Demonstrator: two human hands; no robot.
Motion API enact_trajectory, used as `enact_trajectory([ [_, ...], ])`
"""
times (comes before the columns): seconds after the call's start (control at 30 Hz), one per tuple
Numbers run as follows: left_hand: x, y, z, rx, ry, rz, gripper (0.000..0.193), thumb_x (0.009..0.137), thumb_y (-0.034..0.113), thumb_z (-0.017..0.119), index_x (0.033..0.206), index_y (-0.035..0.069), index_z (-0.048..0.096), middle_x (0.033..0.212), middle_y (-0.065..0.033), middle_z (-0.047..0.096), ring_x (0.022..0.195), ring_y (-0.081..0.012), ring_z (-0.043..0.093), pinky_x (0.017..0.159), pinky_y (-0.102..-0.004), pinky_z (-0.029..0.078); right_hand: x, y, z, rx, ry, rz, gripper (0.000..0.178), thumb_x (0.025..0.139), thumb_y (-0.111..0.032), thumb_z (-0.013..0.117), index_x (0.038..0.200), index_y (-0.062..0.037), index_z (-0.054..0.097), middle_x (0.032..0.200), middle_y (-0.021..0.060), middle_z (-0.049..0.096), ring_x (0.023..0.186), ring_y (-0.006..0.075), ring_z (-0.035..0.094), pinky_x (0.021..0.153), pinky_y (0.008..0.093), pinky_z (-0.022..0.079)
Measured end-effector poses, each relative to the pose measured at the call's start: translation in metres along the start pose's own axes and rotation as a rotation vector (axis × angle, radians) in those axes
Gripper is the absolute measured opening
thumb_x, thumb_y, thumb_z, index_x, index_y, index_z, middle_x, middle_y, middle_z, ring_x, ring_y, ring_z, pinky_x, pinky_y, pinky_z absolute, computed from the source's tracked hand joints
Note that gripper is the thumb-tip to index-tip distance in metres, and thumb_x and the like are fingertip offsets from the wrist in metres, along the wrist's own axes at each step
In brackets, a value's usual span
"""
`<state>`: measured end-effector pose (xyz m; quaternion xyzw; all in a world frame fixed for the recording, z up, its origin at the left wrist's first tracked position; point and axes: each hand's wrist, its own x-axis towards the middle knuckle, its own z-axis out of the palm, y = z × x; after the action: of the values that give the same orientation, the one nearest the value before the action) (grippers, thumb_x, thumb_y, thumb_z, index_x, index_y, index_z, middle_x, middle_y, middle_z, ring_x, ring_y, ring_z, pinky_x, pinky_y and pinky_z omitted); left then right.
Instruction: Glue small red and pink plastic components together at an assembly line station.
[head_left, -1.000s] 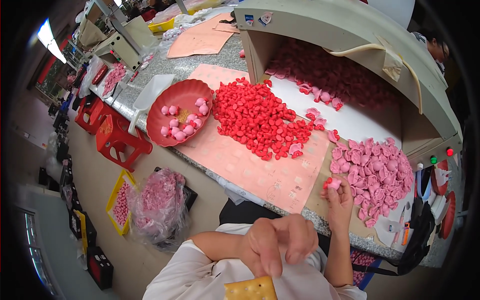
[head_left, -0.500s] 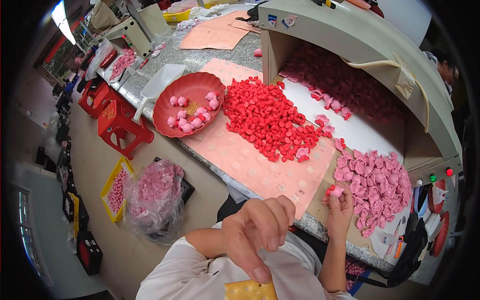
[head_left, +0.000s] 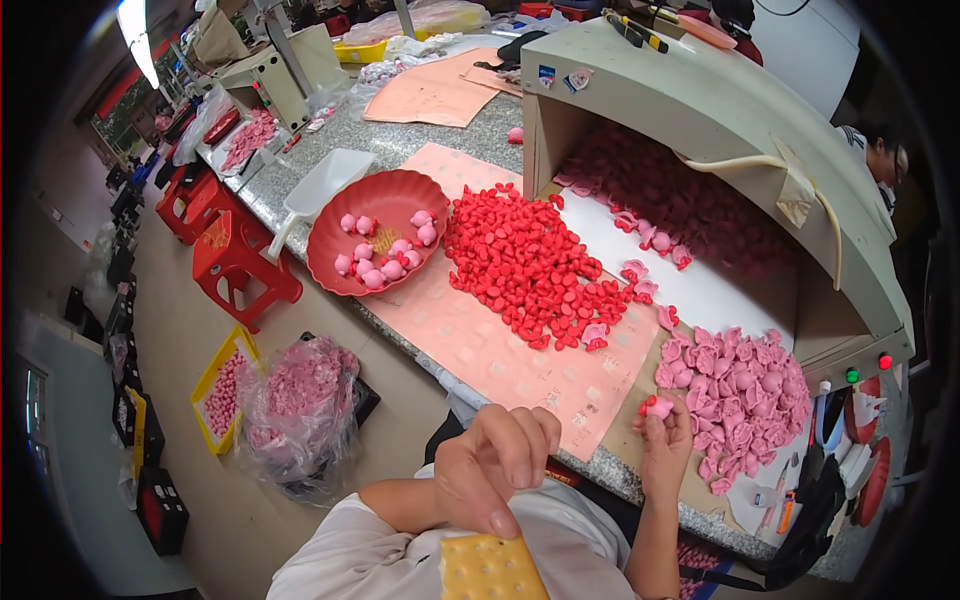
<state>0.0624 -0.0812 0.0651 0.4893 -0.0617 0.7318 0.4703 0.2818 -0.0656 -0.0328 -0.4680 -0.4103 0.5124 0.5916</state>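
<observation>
Pinched in my left hand (head_left: 500, 465), close to my chest, is a square golden cracker (head_left: 490, 568) dotted with small holes. Over the table's near edge my right hand (head_left: 664, 445) holds a small pink and red plastic part (head_left: 655, 407) between its fingertips. Just right of that hand lies a heap of pink petal-shaped pieces (head_left: 745, 395). A big pile of small red pieces (head_left: 530, 265) spreads over the pink sheet (head_left: 500, 375) farther off. To its left, a red scalloped bowl (head_left: 325, 262) holds several pink-and-red assembled pieces.
A grey curved-top machine (head_left: 690, 90) with more pink pieces inside stands at the back right. Left of the bowl lies a white scoop (head_left: 325, 185). Red stools (head_left: 240, 265), a plastic bag of pink pieces (head_left: 300, 415) and a yellow tray (head_left: 222, 395) are on the floor. Another person (head_left: 875, 160) is at far right.
The view has tilted slightly, so the table sits lower in it. More of the cracker shows in my left hand. My right hand still holds the pink and red part.
</observation>
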Motion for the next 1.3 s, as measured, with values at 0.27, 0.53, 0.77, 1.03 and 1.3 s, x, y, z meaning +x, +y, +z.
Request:
enact_trajectory([
  [0.27, -0.015, 0.014, -0.014, 0.094, 0.1, -0.16, 0.011, 0.086, 0.027, 0.062, 0.077, 0.023, 0.059, 0.094, 0.0021, 0.047, 0.081, -0.014, 0.048, 0.081, -0.0364, 0.034, -0.012, 0.002, 0.009, -0.038, 0.042, -0.013, 0.036, 0.085, -0.003, 0.059, 0.119, 0.0011, 0.047, 0.098, 0.0085, 0.057, 0.081, 0.0128, 0.058, 0.073, 0.0253, 0.049],
  [0.53, -0.015, 0.016, -0.017, 0.027, 0.112, -0.118, 0.007, 0.082, 0.02, 0.065, 0.077, 0.018, 0.061, 0.091, -0.0013, 0.048, 0.081, -0.0156, 0.048, 0.077, -0.0344, 0.035, -0.016, 0.009, 0.014, -0.112, 0.007, -0.034, 0.035, 0.084, -0.003, 0.058, 0.118, -0.0008, 0.048, 0.098, 0.0079, 0.058, 0.081, 0.0116, 0.057, 0.073, 0.0236, 0.047],
  [0.77, -0.023, 0.018, -0.02, -0.055, 0.108, -0.132, 0.007, 0.078, 0.012, 0.071, 0.083, 0.011, 0.066, 0.091, -0.0043, 0.048, 0.083, -0.0172, 0.047, 0.074, -0.0333, 0.036, -0.022, 0.01, 0.019, -0.133, -0.04, -0.029, 0.036, 0.083, 0.001, 0.06, 0.116, 0.0031, 0.047, 0.1, 0.0084, 0.056, 0.09, 0.0136, 0.057, 0.082, 0.0265, 0.048],
  [1.03, -0.048, 0.054, -0.031, 0.024, 0.103, -0.339, 0.003, 0.082, 0.012, 0.066, 0.08, 0.01, 0.066, 0.089, -0.0039, 0.048, 0.083, -0.0176, 0.047, 0.077, -0.0345, 0.036, -0.043, 0.002, 0.059, -0.374, -0.127, -0.09, 0.039, 0.078, 0.0, 0.065, 0.114, 0.0013, 0.051, 0.099, 0.0065, 0.057, 0.091, 0.0146, 0.056, 0.082, 0.0272, 0.045],
  [1.3, -0.1, 0.084, -0.061, 0.056, 0.232, -0.557, 0.012, 0.081, -0.001, 0.064, 0.091, 0.006, 0.065, 0.091, -0.0062, 0.049, 0.082, -0.0184, 0.047, 0.074, -0.0315, 0.039, 0.023, -0.026, 0.204, -0.727, -0.682, -0.315, 0.035, 0.077, -0.009, 0.07, 0.11, -0.0019, 0.06, 0.096, 0.0095, 0.059, 0.086, 0.0175, 0.058, 0.077, 0.0281, 0.046],
])
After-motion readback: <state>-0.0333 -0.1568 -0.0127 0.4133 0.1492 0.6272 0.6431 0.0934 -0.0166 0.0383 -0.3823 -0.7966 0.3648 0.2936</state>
